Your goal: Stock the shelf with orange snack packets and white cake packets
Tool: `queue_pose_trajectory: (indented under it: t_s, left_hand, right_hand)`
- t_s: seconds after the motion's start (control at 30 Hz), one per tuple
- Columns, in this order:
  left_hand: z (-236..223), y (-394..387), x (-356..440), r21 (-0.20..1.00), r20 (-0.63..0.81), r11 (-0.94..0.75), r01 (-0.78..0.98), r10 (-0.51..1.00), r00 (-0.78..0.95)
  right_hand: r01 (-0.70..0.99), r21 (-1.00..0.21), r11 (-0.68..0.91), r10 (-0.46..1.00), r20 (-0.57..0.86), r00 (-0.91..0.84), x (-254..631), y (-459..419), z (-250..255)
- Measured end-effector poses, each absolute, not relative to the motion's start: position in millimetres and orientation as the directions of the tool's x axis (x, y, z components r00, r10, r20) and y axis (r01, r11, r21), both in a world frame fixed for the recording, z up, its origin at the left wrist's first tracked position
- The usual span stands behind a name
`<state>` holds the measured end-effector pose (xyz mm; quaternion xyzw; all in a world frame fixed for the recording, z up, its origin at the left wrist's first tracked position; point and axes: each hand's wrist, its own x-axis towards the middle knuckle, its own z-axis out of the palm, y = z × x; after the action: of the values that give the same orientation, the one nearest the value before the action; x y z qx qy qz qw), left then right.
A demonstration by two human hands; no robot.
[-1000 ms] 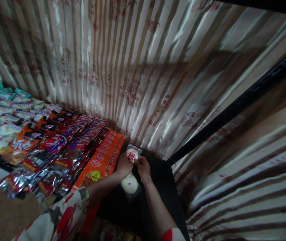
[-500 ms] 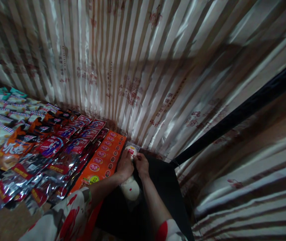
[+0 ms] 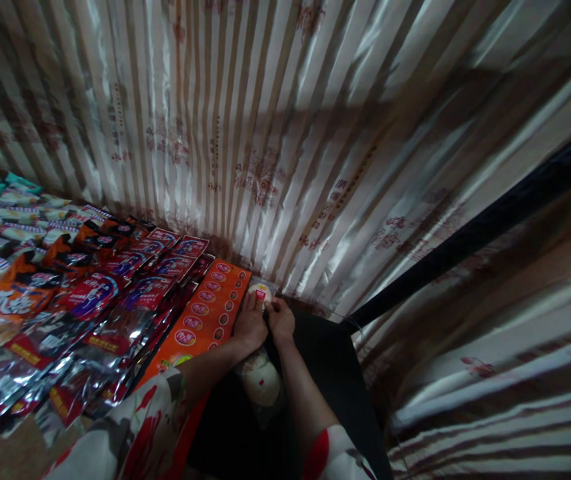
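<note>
A clear plastic pack of white, rounded food (image 3: pixel 261 288) with a red and yellow label lies at the far end of the black tabletop. My left hand (image 3: pixel 251 327) rests on its left side, fingers stretched flat over it near the label. At the pack's right edge, my right hand (image 3: pixel 280 321) has its thumb and fingers pinched on the plastic. Below my hands, between the forearms, sits another clear-wrapped white round piece (image 3: pixel 263 381) with a small red mark. My left forearm and hand partly cover the space between the two, so I cannot tell whether they are joined.
An orange printed strip (image 3: pixel 200 313) lies left of my hands. Beyond it are rows of red snack packets (image 3: pixel 100 293), orange and black bags (image 3: pixel 20 290) and pale bags. A pleated, printed curtain (image 3: pixel 265 133) hangs behind, and a dark bar (image 3: pixel 465 247) slants up at the right.
Both hands stay at the same pack with only slight finger movement; the left fingers lie a little further up, by the label. The view has shifted slightly.
</note>
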<state>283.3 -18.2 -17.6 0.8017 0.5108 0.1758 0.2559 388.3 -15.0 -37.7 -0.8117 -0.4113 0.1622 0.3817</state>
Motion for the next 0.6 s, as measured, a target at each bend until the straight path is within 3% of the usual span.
queue_pose_trajectory:
  t_s: [0.33,0.6]
  left_hand:
    - [-25.9,-13.0,286.6,0.561,0.05,-0.386,0.732,0.899,0.436]
    - [-26.6,-17.0,288.5,0.543,0.055,-0.368,0.755,0.912,0.405]
  right_hand:
    - [0.641,-0.619,-0.454,0.791,0.052,0.61,387.0,-13.9,-34.5]
    - [0.634,-0.669,-0.388,0.788,0.116,0.605,386.1,-17.5,-43.1]
